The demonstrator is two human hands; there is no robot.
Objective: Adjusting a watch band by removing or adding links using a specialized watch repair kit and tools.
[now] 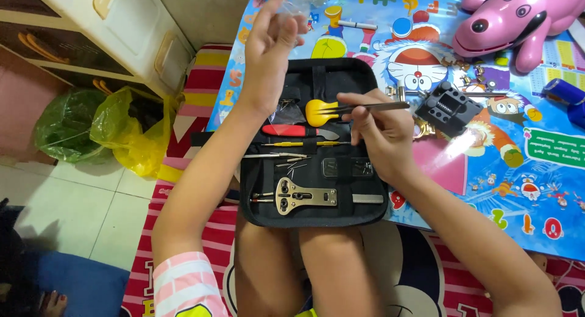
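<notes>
Right hand (381,131) pinching slim metal tweezers (378,106), left hand (271,46) raised, gripping small clear plastic bag (298,1).

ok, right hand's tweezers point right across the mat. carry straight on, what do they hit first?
Probably the black block-shaped holder: the tweezers in the right hand aim almost at it. Depth is unclear, so the tips might pass above it.

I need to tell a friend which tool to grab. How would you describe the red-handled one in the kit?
Find the open black tool case on the person's lap. The red-handled tool lies flat just below the yellow-handled tool; it alone has a red handle and a short silver blade.
</notes>
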